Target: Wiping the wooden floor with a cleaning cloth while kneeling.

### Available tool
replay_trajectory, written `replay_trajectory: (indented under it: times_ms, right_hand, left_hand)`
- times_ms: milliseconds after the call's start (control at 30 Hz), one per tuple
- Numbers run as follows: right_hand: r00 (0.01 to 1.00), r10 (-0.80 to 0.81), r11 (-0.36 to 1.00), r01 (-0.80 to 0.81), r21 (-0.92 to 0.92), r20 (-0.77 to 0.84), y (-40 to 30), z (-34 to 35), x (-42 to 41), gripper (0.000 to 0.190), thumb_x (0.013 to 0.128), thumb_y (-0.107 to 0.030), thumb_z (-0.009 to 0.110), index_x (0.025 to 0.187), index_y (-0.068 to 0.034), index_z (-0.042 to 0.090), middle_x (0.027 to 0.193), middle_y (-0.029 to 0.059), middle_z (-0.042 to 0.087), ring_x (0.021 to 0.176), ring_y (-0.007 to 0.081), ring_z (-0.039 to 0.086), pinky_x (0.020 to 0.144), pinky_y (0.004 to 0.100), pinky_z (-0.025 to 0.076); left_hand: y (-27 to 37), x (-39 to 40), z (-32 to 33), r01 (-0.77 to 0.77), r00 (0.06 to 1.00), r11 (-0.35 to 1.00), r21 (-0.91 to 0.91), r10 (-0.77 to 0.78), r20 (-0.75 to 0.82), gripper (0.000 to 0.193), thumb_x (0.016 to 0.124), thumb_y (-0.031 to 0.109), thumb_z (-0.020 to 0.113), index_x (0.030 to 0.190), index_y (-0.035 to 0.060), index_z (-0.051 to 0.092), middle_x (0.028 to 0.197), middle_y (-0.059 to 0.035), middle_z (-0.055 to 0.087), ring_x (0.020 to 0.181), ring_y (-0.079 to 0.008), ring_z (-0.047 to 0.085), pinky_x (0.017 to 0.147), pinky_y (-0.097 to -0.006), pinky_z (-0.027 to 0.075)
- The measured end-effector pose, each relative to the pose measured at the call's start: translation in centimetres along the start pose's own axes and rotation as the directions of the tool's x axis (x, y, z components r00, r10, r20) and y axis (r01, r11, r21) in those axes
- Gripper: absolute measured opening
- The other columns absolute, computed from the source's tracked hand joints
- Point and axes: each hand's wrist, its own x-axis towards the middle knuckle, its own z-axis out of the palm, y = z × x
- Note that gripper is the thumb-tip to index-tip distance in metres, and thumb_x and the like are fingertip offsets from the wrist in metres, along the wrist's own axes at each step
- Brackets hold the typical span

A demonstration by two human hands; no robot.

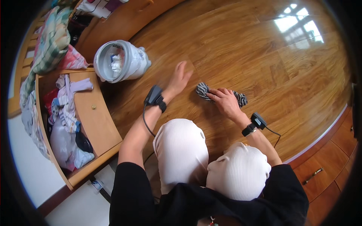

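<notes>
On the wood-look floor (263,70), just beyond my knees, lies a bunched striped cloth (203,89), dark and light grey. My right hand (224,101) rests on its middle with the fingers spread over it; both ends of the cloth stick out from under the hand. Whether the fingers grip it or only press on it cannot be told. To the left, my left hand (179,80) is held over the floor, apart from the cloth, its fingers extended and nothing in it. Each wrist wears a black strap with a small cabled device.
An open wooden drawer (96,113) at the left holds crumpled clothes (68,113) and a plastic bag (62,144). Behind it stands a grey-white bin (133,62) with a liner and white scraps. A checked quilt (53,50) hangs at the far left. Wooden drawers (325,166) line the right.
</notes>
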Motion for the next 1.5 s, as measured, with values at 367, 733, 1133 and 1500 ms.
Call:
replay_trajectory:
  times_ms: [367,733,1133,1500]
  right_hand:
    - [0.488,0.679,0.698,-0.662,0.274,-0.549,23.2,-16.1,-24.9,0.036,0.093,-0.009,0.057,0.128,-0.002,0.058,0.130,0.0125,0.060,0.121,0.0238,0.055,0.103,0.0317,0.040]
    - [0.928,0.300,0.940,-0.327,-0.101,-0.220,-3.1,3.1,0.1,0.049,0.078,-0.011,0.057,0.126,-0.017,0.059,0.131,0.0032,0.056,0.112,0.0310,0.053,0.092,0.0450,0.043]
    - [0.720,0.577,0.816,-0.530,0.231,-0.385,9.7,-11.3,-15.2,0.042,0.084,0.005,0.055,0.125,-0.003,0.060,0.123,0.0153,0.062,0.115,0.0286,0.058,0.099,0.0343,0.044]
    - [0.868,0.419,0.864,-0.472,-0.176,-0.268,-6.2,4.3,-5.8,0.053,0.077,-0.007,0.063,0.129,-0.018,0.059,0.133,0.0066,0.056,0.115,0.0316,0.052,0.099,0.0438,0.039]
  left_hand:
    - [-2.1,-14.0,-5.1,0.104,0.954,0.717,0.689,-0.267,0.134,0.119,0.069,0.046,0.081,0.144,-0.0155,0.013,0.154,-0.0338,0.002,0.143,-0.0476,0.004,0.119,-0.0463,0.011]
    - [-0.5,-14.2,-5.6,0.121,0.936,0.622,0.774,-0.330,0.118,0.129,0.062,0.055,0.082,0.141,-0.0200,0.013,0.150,-0.0412,0.001,0.141,-0.0525,0.003,0.118,-0.0504,0.011]
    - [-1.0,-14.5,-6.9,0.143,0.940,0.641,0.754,-0.326,0.099,0.122,0.064,0.048,0.083,0.144,-0.0156,0.015,0.153,-0.0360,0.003,0.143,-0.0482,0.005,0.119,-0.0472,0.012]
    - [-2.5,-16.5,-6.1,0.172,0.973,0.735,0.656,-0.233,0.006,0.120,0.065,0.047,0.082,0.147,-0.0100,0.015,0.156,-0.0300,0.002,0.145,-0.0429,0.004,0.119,-0.0461,0.011]
